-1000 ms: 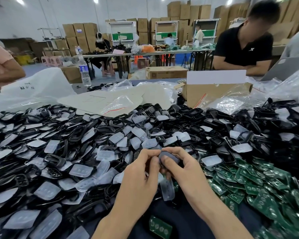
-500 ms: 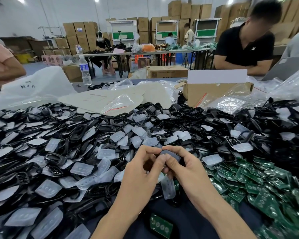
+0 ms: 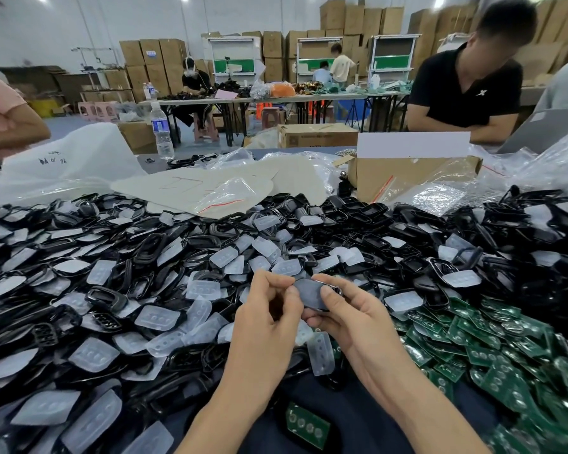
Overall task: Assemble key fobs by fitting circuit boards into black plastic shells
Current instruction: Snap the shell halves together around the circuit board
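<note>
Fingers (image 3: 276, 282) of the left hand (image 3: 269, 319) and the right hand (image 3: 351, 317) are curled in a pinch on one oval black plastic key-fob shell (image 3: 309, 290), held between them just above the dark-covered table (image 3: 358, 427). Around it spreads a wide heap of black plastic shells and translucent button pads (image 3: 145, 273), with a smaller heap of green circuit boards (image 3: 489, 348) on the right. Smallest, a lone green circuit board (image 3: 307, 422) lies at the near edge, between the forearms.
</note>
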{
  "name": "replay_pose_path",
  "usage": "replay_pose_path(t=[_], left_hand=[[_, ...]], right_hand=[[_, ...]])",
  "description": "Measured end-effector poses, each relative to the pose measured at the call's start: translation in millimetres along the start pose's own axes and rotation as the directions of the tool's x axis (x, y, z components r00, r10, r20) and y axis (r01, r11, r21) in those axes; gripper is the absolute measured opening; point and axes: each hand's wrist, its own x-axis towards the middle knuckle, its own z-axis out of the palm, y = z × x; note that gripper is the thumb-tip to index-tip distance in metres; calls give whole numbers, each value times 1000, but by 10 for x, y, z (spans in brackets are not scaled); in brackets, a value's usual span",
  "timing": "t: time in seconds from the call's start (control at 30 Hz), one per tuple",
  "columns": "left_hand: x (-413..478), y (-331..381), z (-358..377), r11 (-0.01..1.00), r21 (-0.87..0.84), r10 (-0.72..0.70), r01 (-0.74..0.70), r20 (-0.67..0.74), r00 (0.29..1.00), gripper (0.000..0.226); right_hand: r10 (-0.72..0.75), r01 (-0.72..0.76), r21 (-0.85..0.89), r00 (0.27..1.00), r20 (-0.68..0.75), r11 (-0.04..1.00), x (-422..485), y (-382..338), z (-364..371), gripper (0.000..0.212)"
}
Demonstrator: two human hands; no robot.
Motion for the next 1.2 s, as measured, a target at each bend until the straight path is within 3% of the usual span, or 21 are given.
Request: replay_pose_path(t=[0.23, 0.4, 0.53, 0.67, 0.77, 0.87, 0.97, 1.03, 1.1, 1.2], left_hand=[[43, 49, -76, 999, 43, -15, 8, 170, 985, 17], [10, 44, -61, 999, 35, -25, 20, 156, 987, 16], [-3, 30, -92, 999, 43, -34, 27, 178, 983, 14], [-2, 5, -103, 995, 96, -37, 15, 230, 973, 15], [-6, -1, -102, 995, 93, -42, 21, 233, 972, 14], [-7, 4, -99, 998, 62, -29, 15, 225, 974, 16], [-18, 10, -82, 1000, 24, 1, -6, 181, 983, 20], [-25, 14, -65, 1000, 18, 9, -12, 163, 987, 24], [-24, 11, -46, 1000, 26, 11, -16, 167, 986, 25], [-22, -5, -31, 999, 38, 3, -10, 193, 981, 19]], right_hand=[[-100, 95, -208, 995, -12, 973, -21, -47, -21, 31], [-232, 202, -464, 973, -7, 862, -65, -1, -1, 23], [-245, 186, -694, 969, 15, 696, -62, -13, -71, 27], [-290, 238, -879, 949, 121, 413, -35, -40, -158, 25], [-318, 252, -903, 938, 139, 349, -32, -69, -183, 27], [-311, 245, -869, 944, 113, 429, -44, -84, -164, 30], [-242, 192, -604, 970, -2, 773, -77, -110, -127, 26], [-153, 129, -362, 987, -38, 923, -93, -116, -87, 16], [-86, 76, -224, 996, -33, 972, -92, -93, -54, 17], [-81, 74, -241, 997, -20, 968, -71, -61, -44, 24]])
